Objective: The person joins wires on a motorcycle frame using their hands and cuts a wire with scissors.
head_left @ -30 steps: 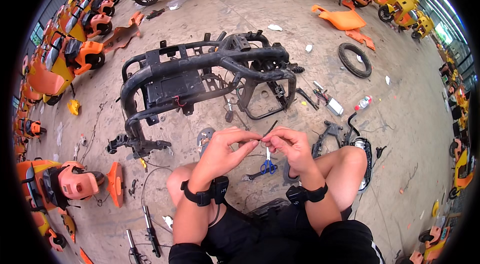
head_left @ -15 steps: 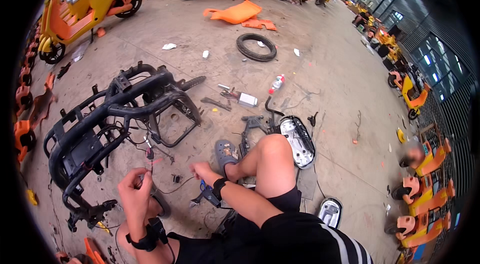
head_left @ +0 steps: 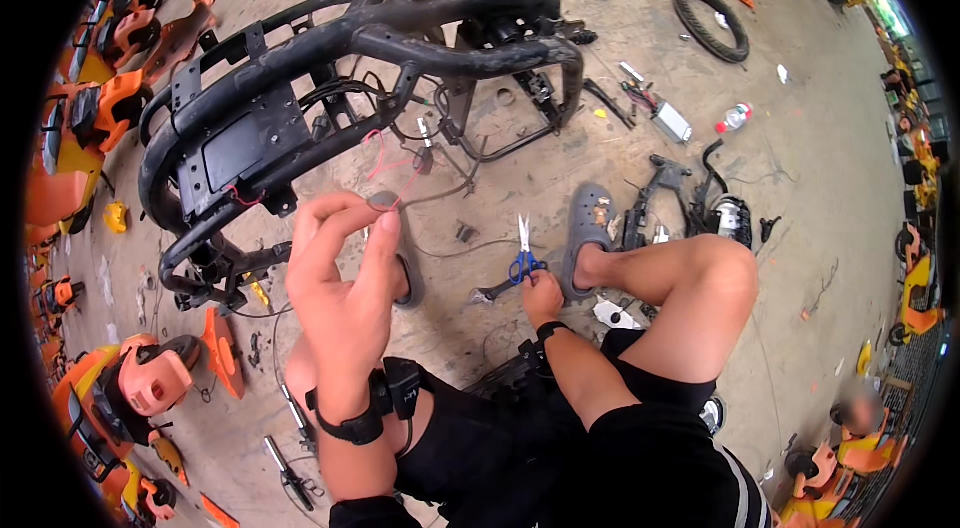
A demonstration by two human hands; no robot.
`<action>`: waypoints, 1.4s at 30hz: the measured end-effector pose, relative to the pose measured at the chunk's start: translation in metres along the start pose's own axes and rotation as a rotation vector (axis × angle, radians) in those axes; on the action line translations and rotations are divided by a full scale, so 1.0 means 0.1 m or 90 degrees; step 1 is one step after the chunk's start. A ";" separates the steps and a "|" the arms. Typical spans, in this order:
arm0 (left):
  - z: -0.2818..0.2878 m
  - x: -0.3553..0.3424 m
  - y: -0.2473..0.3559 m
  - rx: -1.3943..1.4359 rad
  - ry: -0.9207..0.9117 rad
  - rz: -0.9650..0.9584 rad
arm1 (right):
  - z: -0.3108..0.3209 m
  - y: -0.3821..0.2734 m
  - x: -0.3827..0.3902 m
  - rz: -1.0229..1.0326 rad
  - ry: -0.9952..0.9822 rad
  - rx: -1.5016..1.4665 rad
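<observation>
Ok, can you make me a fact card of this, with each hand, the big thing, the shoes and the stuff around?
Left hand: pinching a thin red wire
Right hand: fingers at the handles of blue-handled metal scissors; firm grip unclear
Big thing: black tubular metal frame, on the floor
Shoes: grey clogs, both feet
Farther right: round black tyre, clear plastic bottle with red cap
Picture's edges: yellow-and-orange scooters

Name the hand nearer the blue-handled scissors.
Right. The right hand is at the handle end of the scissors; the left hand is farther off, to their left, near the black frame.
</observation>
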State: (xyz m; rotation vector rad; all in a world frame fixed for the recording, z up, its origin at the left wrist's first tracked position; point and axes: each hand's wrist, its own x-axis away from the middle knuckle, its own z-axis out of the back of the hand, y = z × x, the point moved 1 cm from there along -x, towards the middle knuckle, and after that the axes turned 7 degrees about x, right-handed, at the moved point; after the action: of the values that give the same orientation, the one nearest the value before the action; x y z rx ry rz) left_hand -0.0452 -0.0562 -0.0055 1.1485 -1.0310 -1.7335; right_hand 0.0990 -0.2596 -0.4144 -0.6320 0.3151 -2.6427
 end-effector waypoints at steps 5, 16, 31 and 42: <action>0.04 0.01 0.04 0.369 -0.024 0.270 | -0.01 -0.31 -0.03 -0.093 0.017 0.048; -0.08 -0.04 0.06 0.428 -0.094 0.299 | 0.34 -0.45 -0.20 -0.156 -0.206 -0.035; -0.12 0.03 0.11 0.349 -0.055 0.110 | 3.23 -1.66 0.46 0.250 -0.901 -1.043; -0.12 0.11 0.20 0.395 -0.099 0.114 | 3.80 -1.74 0.82 0.585 -0.391 -0.274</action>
State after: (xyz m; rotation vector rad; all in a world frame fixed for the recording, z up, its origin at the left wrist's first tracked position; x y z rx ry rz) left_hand -0.0331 -0.0757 0.0067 1.2478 -1.7913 -1.4098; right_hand 0.1541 -0.1867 0.0011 -1.0670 0.7654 -1.4327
